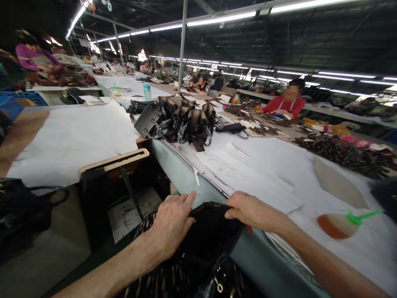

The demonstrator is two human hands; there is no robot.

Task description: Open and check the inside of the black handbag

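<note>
A black bag (214, 236) hangs between my hands at the near edge of the white-covered table, its dark mouth facing up. My left hand (175, 217) grips the left side of its rim, thumb toward the opening. On the right side, my right hand (248, 209) pinches the rim between thumb and fingers. A gold-coloured metal fitting (218, 285) shows low on the bag's front. Parts of the fingers are hidden behind the rim. Beyond my hands, several dark handbags (192, 120) with wrapped handles stand grouped on the table.
A glue bottle (338, 225) with a green spout lies at the right. Bundles of dark strips (347, 155) cover the far right. A slotted wooden-edged stand (114, 161) is at left, near another black bag (25, 211). A co-worker in red (285, 103) sits across the table.
</note>
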